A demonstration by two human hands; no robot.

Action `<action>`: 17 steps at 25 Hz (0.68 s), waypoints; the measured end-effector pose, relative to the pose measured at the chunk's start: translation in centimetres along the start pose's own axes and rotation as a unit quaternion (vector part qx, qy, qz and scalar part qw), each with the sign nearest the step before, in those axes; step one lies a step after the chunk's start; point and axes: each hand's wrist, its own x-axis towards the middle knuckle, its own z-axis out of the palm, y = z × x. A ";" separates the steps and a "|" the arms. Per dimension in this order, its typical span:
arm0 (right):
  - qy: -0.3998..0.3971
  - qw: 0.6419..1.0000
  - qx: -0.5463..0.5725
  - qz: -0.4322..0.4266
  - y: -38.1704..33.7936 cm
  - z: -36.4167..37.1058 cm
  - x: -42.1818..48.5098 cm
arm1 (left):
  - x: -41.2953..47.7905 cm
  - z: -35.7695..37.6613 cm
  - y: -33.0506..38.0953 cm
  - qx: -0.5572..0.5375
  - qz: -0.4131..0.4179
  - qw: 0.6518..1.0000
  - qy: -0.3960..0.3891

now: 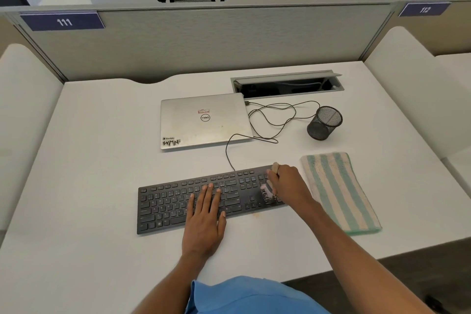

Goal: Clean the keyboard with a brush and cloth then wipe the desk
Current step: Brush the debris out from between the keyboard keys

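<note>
1. I have the left hand [204, 214] flat, palm down, fingers straight and slightly spread on the keyboard [165, 206].
2. My right hand [288, 183] is curled round the brush [275, 168], knuckles up, at the keyboard's right end.
3. Both bare forearms reach forward over the desk's [102, 160] near edge, the right one slanting in from the right.

Black keyboard [168, 208] flat, brush [265, 190] on its right end, striped cloth [339, 191] beside.

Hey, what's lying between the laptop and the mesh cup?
Loops of black cable on the desk, between laptop and cup, in the head view.
</note>
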 end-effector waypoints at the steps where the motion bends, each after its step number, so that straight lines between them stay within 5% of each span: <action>1: 0.009 1.000 0.015 0.000 -0.4 -0.5 0.1 | 0.0 0.0 0.0 0.000 0.000 1.000 0.000; 17: 0.029 0.997 0.075 -0.008 -1.4 1.2 -1.3 | 0.0 -0.1 0.0 -0.003 0.001 1.000 0.000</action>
